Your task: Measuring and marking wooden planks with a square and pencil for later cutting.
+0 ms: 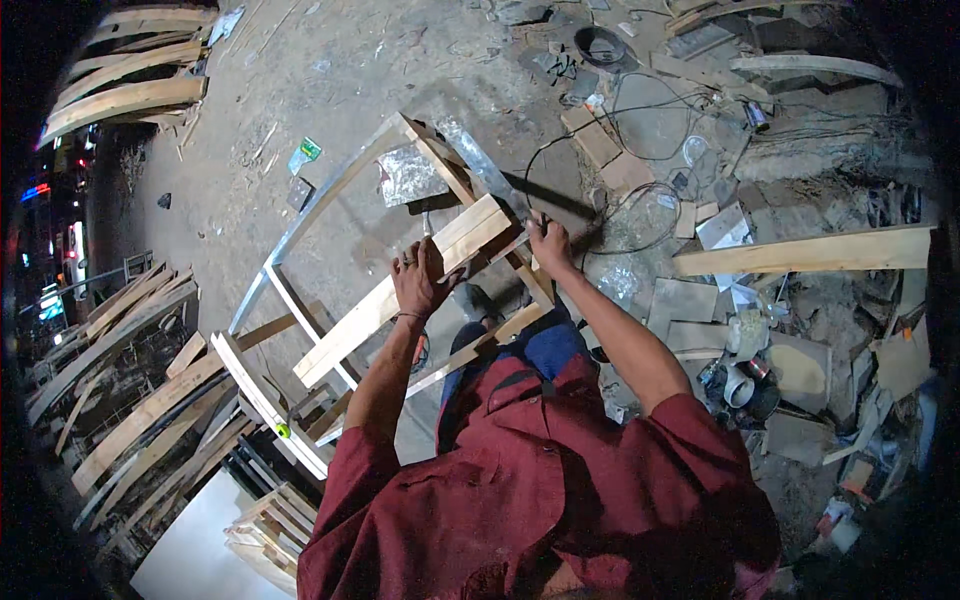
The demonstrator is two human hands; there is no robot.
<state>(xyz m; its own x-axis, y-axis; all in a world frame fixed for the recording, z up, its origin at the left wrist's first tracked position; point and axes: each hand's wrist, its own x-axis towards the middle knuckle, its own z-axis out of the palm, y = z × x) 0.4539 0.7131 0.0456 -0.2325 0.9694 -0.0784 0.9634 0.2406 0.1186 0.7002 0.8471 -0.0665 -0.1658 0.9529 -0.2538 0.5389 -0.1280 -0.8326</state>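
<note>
A pale wooden board (366, 325) lies slantwise across a wooden frame (335, 200) with long bent sides and cross bars. My left hand (424, 284) rests on the board, its fingers spread over the top face. Just past the board's far right end, my right hand (549, 246) is closed in a fist. A thin light strip runs from the fist along the board's edge, but what the fist holds is hidden. Under the frame, a whitish block (412, 177) sits on the floor.
Curved timber pieces (150, 420) are stacked at the left, with more (140, 95) at the far left. A plank (805, 252) juts in at the right above scraps and a white cup-like piece (738, 386). A black cable (640, 215) loops over the floor near a dark round pan (600, 46).
</note>
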